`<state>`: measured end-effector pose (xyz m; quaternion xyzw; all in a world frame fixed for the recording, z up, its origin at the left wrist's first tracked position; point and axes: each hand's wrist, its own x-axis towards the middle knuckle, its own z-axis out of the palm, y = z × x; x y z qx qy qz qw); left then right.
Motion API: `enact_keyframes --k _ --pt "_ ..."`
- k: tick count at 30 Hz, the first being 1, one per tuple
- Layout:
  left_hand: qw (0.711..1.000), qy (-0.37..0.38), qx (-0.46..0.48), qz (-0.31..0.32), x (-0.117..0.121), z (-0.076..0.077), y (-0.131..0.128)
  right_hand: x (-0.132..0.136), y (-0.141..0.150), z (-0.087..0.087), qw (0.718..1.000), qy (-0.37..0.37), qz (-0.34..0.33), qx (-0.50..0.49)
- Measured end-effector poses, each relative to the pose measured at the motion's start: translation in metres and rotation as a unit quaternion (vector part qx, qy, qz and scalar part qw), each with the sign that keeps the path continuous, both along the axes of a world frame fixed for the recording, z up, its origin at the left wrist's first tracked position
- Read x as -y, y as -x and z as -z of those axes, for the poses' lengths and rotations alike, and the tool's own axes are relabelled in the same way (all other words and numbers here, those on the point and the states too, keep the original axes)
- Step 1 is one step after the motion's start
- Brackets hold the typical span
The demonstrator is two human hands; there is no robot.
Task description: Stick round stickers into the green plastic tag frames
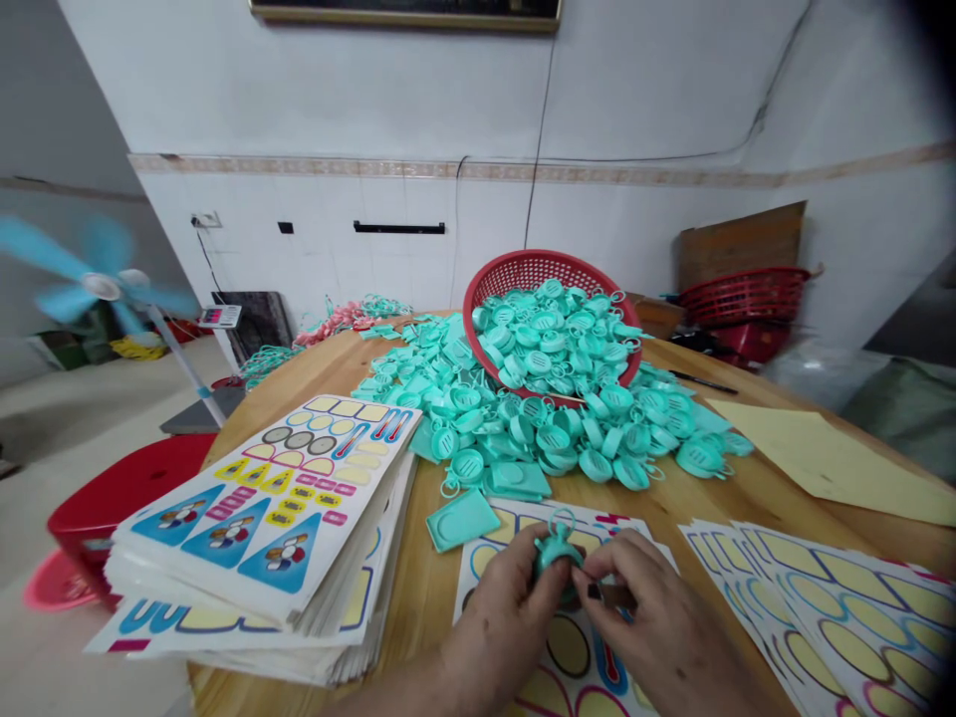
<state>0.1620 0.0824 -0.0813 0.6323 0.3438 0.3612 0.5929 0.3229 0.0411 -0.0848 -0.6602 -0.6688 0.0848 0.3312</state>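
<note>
L hand grips teal pc; R hand pinched at its edge, over sticker sheet.

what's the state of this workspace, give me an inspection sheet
surface: wooden table
job's things: ring-topped turquoise piece in hand above a sticker sheet; similar pieces heaped around and inside a tilted red basket
clutter: sticker stack left; fanned sticker sheets, yellowish sheet and pen right
grippers: left hand has its grip on the piece; right hand at its side, grip unclear
cables: black cables on wall; nothing seen across table
surroundings: blue fan, red stool left
</note>
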Motion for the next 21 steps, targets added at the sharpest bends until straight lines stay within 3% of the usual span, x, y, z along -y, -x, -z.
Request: enact_keyframes --k 4,8,12,16,21 --pt "0.997 0.014 0.055 0.046 0.000 -0.003 0.002 -0.004 -0.003 0.005 0.997 0.012 0.072 -0.036" --pt "0.996 0.007 0.070 0.051 0.001 -0.008 0.005 -0.007 -0.011 0.013 0.999 0.034 -0.002 -0.041" --pt "0.997 -0.005 0.053 0.050 -0.001 -0.012 0.009 -0.007 -0.015 0.017 0.998 0.008 -0.045 -0.043" --pt "0.998 0.009 0.052 0.025 -0.002 -0.014 0.009 -0.005 -0.004 0.004 0.994 0.007 -0.065 -0.085" --pt "0.983 0.113 0.112 0.091 -0.001 -0.009 0.005 -0.007 -0.004 -0.026 0.984 0.028 0.024 -0.177"
